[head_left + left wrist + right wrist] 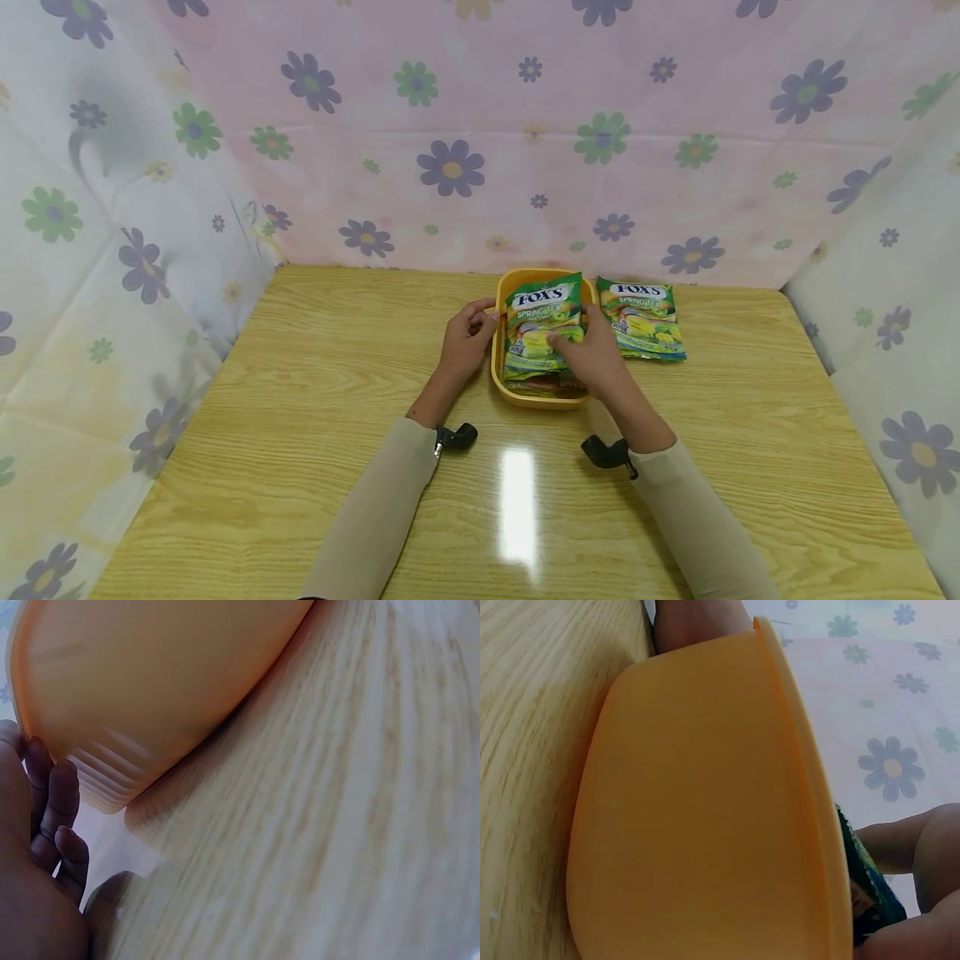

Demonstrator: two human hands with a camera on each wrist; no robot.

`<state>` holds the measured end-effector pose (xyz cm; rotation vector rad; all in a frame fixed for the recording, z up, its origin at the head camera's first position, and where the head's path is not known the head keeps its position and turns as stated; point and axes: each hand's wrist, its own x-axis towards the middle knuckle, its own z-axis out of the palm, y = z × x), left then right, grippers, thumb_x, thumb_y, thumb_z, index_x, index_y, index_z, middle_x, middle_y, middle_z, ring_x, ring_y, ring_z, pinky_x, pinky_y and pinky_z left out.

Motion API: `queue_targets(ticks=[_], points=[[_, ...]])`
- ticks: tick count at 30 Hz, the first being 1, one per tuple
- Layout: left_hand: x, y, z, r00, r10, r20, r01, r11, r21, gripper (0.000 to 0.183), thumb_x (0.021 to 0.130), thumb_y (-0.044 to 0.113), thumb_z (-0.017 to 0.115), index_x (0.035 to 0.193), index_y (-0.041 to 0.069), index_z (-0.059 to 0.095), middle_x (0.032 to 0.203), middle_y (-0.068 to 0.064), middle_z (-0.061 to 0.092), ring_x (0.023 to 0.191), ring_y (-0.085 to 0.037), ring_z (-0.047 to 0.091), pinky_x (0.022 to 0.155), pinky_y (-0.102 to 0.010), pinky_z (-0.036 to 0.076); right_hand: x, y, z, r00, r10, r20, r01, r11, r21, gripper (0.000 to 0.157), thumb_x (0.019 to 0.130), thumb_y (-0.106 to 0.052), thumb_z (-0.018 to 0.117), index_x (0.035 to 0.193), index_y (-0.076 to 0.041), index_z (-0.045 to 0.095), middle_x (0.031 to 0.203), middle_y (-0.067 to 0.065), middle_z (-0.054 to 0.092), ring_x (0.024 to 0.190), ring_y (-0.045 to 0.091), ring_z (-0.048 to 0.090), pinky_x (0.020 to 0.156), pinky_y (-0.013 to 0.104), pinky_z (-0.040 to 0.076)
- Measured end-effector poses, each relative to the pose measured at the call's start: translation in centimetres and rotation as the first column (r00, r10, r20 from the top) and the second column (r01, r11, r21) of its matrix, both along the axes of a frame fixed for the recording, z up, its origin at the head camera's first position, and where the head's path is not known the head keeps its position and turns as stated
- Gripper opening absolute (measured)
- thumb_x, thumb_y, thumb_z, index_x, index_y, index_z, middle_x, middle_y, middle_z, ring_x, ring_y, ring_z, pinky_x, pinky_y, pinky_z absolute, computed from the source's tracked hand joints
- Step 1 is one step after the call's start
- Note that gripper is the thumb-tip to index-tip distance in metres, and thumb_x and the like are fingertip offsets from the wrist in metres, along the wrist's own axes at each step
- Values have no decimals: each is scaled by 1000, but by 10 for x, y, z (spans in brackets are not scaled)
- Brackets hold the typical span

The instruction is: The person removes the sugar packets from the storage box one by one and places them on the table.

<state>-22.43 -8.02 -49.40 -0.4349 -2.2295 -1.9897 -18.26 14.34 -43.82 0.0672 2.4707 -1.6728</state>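
Observation:
A yellow plastic container stands on the table near the back wall, a green FOX'S Spring Tea candy bag in its mouth. My right hand grips this bag at its right side, thumb on the front; in the right wrist view only a dark green edge of the bag shows past the rim. At the container's left rim, my left hand holds on with bent fingers, also visible in the left wrist view. Under the gripped bag lies another packet, mostly hidden.
A second green FOX'S bag lies flat on the table, just right of the container. The wood-grain table meets a flowered cloth backdrop behind, with cloth on both sides too.

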Motion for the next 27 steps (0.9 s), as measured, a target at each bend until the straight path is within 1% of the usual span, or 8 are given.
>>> queue_targets(ticks=[3,7,13,16,19,22,25,27], points=[[-8,1,-12,1000,18,6,-18,1000,5,36,103,14,56,134,-3,58,82,-21,63,68,-15,56,67,-26,46,0,5,0,1000,-9,-1,9,1000,-11,87,97,-28,67,160,-6,10,165,18,11,150,38,13,113,56,31],[-15,1,-25,999,41,12,-41,999,15,35,102,20,59,133,3,61,82,-16,64,71,-16,58,69,-25,47,2,13,-1,1000,-9,-3,9,999,-40,89,96,-33,68,161,-10,11,166,13,7,151,36,12,114,54,29],[-16,0,-28,999,39,0,-39,999,21,34,102,24,60,131,7,63,81,-11,65,72,-17,59,70,-26,49,3,29,3,1000,-27,2,27,992,-121,89,96,-32,68,161,-13,11,167,8,2,152,33,6,116,53,26],[-15,-1,-28,999,34,-3,-34,999,20,35,102,24,60,132,5,62,81,-13,64,70,-19,58,68,-27,48,2,40,5,999,-39,-5,38,993,-109,88,96,-33,68,162,-14,12,167,7,2,152,34,5,116,54,26],[-15,0,-27,1000,30,-5,-30,999,21,37,102,24,59,133,3,61,82,-14,64,70,-18,57,66,-27,47,2,51,7,999,-50,-17,48,995,-88,86,97,-33,66,162,-13,13,167,8,7,152,34,9,114,54,29],[-16,0,-27,999,34,-8,-34,999,23,36,102,24,60,132,4,62,82,-15,64,70,-17,57,66,-26,47,0,61,9,998,-56,-34,52,991,-122,80,99,-28,64,161,-13,17,160,15,28,143,36,33,105,49,42],[-16,0,-28,999,39,-8,-39,999,17,36,102,24,60,132,4,62,82,-16,65,70,-17,57,66,-26,47,-2,70,11,996,-60,-68,47,983,-175,71,100,-21,61,159,-12,22,143,19,49,119,26,59,89,35,54],[-17,0,-28,999,40,-10,-40,999,15,36,102,23,60,132,4,62,83,-18,65,71,-15,57,66,-25,47,-3,76,14,993,-66,-97,43,974,-220,66,100,-16,60,158,-11,27,129,16,58,101,18,67,78,28,56]])
